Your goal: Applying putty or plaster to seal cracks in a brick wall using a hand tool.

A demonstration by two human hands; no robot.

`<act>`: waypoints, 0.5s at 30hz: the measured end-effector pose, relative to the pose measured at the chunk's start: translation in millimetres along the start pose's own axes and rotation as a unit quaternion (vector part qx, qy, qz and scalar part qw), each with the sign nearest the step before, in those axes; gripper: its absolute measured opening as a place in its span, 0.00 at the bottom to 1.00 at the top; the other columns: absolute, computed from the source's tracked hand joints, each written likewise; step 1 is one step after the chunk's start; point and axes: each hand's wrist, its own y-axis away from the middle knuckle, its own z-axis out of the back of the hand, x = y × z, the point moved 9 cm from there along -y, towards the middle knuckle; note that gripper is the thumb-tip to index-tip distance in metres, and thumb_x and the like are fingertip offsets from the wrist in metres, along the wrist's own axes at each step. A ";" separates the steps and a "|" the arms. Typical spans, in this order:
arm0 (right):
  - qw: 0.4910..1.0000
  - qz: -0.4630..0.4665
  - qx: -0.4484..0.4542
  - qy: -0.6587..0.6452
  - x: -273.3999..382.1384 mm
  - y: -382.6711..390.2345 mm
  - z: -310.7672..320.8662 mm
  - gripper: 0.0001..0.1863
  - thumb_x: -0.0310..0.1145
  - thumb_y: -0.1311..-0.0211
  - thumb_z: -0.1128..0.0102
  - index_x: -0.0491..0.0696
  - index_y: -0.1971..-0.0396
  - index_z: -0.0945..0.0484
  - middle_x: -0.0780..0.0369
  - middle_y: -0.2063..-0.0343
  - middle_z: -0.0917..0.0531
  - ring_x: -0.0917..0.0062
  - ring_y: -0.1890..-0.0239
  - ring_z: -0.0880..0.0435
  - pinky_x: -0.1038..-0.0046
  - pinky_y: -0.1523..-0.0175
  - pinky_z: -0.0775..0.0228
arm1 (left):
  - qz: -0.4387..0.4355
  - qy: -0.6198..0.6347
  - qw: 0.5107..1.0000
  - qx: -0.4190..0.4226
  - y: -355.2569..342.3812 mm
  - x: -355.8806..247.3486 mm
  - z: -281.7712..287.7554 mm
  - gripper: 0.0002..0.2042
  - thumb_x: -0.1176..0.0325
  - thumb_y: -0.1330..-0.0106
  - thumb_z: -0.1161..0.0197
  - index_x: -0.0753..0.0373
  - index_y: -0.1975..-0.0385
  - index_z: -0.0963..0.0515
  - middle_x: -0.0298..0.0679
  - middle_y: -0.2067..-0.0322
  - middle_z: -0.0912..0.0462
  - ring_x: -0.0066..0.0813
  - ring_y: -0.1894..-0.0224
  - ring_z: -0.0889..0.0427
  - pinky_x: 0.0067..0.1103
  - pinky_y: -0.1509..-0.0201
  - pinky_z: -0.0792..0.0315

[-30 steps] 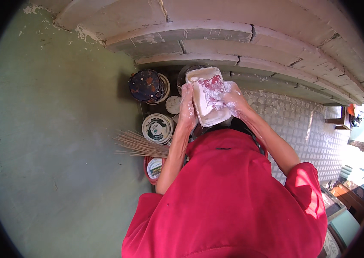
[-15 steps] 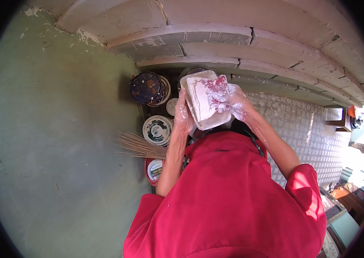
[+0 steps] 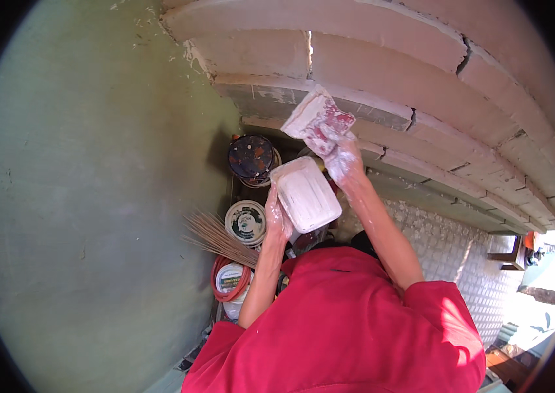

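Observation:
My left hand (image 3: 279, 219) is closed on the left side of a rectangular plastic tub (image 3: 307, 195), which is coated with white paste. Up and to the right of the tub, my right hand (image 3: 343, 159) grips a red putty spreader (image 3: 338, 120) with its face thickly smeared in white paste. White paste also covers the right fingers and wrist. The spreader is apart from the tub and near the pinkish stepped ledges (image 3: 382, 59).
A green wall (image 3: 94, 196) stands on the left. Along it are a dark paint-spotted bucket (image 3: 250, 157), a lidded pail (image 3: 246, 223), a bundle of thin sticks (image 3: 215, 239) and a coiled red hose (image 3: 220, 283). Patterned floor tiles (image 3: 421, 229) lie to the right.
My right hand has lifted the spreader out of the tub, up toward the ledges. The tub sits slightly lower in view, and the whole view has shifted.

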 end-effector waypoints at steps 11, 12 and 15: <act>0.945 0.114 -0.200 -0.232 -78.8 -123.9 -38.1 0.09 0.16 0.49 0.47 0.44 0.67 0.27 0.59 0.71 0.22 0.68 0.71 0.19 0.63 0.63 0.20 | -0.042 -0.014 0.995 -0.088 33.0 -20.1 63.5 0.26 0.52 0.27 0.56 0.64 0.38 0.37 0.45 0.41 0.28 0.40 0.41 0.27 0.35 0.35 0.34; 0.944 0.114 -0.222 -0.216 -80.9 -126.3 -41.1 0.09 0.17 0.49 0.47 0.45 0.68 0.28 0.60 0.73 0.23 0.70 0.74 0.20 0.65 0.69 0.23 | -0.046 -0.011 0.994 -0.102 37.7 -22.6 63.9 0.26 0.52 0.27 0.56 0.64 0.38 0.37 0.45 0.41 0.28 0.40 0.41 0.27 0.34 0.35 0.34; 0.928 0.123 -0.272 -0.225 -84.2 -145.4 -53.1 0.08 0.18 0.48 0.46 0.46 0.68 0.29 0.63 0.78 0.25 0.73 0.82 0.25 0.71 0.81 0.34 | -0.054 -0.005 0.992 -0.112 43.5 -29.8 62.0 0.25 0.53 0.27 0.56 0.64 0.38 0.37 0.45 0.41 0.29 0.40 0.40 0.28 0.34 0.34 0.35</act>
